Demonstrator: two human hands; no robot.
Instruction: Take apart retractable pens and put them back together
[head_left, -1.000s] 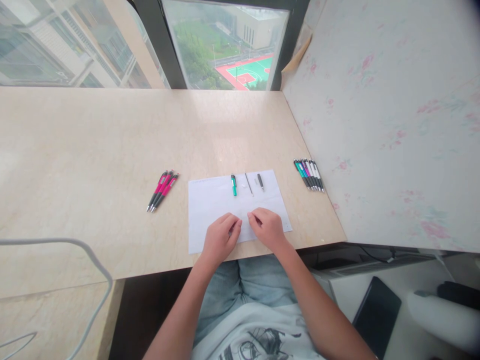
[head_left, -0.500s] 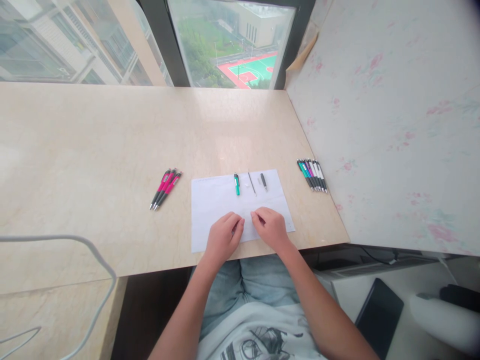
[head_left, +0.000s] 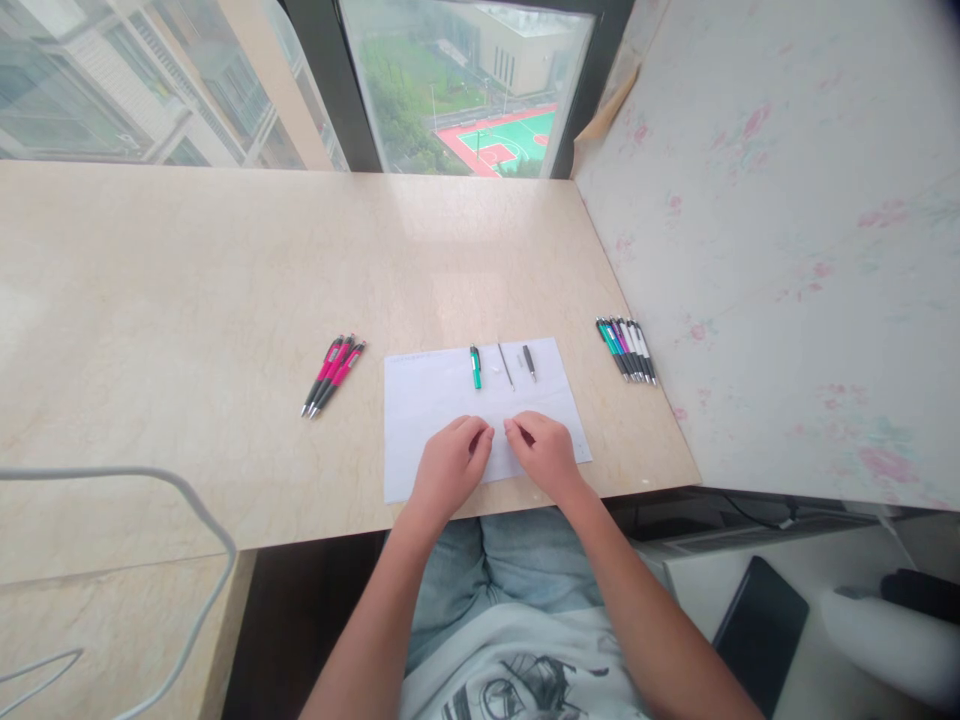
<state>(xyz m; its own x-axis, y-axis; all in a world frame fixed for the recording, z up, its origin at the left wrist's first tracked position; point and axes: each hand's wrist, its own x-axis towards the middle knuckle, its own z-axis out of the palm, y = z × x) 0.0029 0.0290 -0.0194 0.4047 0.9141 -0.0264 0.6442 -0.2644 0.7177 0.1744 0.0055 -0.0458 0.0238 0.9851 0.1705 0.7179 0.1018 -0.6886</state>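
Note:
A white sheet of paper (head_left: 427, 400) lies at the near edge of the beige table (head_left: 225, 280). My left hand (head_left: 448, 468) and my right hand (head_left: 547, 455) rest on it side by side, fingers curled and fingertips nearly touching; whatever they pinch is too small to make out. Along the sheet's far edge lie pen parts: a green barrel piece (head_left: 475, 367), a thin refill (head_left: 505, 365), a small clear bit (head_left: 520, 359) and a dark tip piece (head_left: 529, 362).
Three pink pens (head_left: 333, 375) lie left of the sheet. A row of several pens (head_left: 627, 349) lies to the right, near the floral wall (head_left: 787, 250). A window is behind the table; a grey wire frame (head_left: 150, 500) sits at near left.
My two hands have drawn closer together on the paper, their fingertips now almost meeting. The view shifted slightly; the pens and parts have not moved.

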